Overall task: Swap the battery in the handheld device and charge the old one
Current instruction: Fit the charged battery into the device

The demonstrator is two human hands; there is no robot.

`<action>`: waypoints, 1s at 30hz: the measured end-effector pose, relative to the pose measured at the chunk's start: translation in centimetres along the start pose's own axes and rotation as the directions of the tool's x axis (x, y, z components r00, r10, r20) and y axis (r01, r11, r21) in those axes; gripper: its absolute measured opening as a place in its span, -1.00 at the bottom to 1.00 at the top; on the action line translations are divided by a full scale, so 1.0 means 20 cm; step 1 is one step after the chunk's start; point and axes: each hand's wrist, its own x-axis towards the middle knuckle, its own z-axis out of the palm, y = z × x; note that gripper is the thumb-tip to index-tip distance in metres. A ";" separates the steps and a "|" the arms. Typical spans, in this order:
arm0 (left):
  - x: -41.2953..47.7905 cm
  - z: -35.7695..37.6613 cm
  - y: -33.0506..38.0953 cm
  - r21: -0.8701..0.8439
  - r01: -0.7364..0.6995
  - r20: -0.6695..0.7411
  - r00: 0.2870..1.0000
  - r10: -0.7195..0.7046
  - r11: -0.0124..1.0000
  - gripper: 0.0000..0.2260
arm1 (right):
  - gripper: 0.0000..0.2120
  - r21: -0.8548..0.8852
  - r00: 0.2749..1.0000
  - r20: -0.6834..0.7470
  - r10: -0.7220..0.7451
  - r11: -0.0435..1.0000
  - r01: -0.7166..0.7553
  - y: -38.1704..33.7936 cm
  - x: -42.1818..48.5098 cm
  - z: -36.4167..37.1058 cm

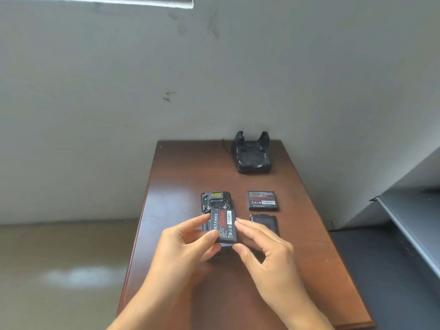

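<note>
The black handheld device (215,198) lies face down on the brown table (181,177), its back open. Just above it I hold a black battery (223,226) with a red label. My left hand (188,244) pinches its left edge and lower corner. My right hand (259,244) touches its right edge with fingertips and thumb. A second battery (262,200) lies flat to the right of the device. The black back cover (264,223) lies below that battery, partly behind my right fingers. A black charging cradle (252,154) stands at the table's far end.
The table is narrow, with the floor dropping away on the left (59,258). A grey wall (166,67) stands behind the table. A dark shelf edge (409,225) juts in at the right.
</note>
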 end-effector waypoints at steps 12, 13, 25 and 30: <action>0.03 -0.08 -0.03 0.090 0.024 0.010 1.000 -0.025 0.996 -0.58 | -0.68 -0.138 0.999 0.044 0.008 0.990 -0.002 0.01 0.01 0.04; 0.03 -0.08 -0.03 0.113 0.015 0.006 1.000 -0.016 0.994 -0.58 | -0.69 -0.145 0.999 0.044 0.006 0.989 0.000 0.01 0.00 0.04; 0.07 -0.08 -0.07 0.399 -0.109 0.021 0.994 0.110 0.910 -0.54 | -0.71 -0.134 0.999 0.038 0.000 0.991 0.005 0.04 0.02 0.03; 0.08 -0.09 -0.08 0.545 -0.176 0.014 0.980 0.201 0.820 -0.59 | -0.70 -0.141 0.999 0.048 0.001 0.990 0.006 0.05 0.02 0.05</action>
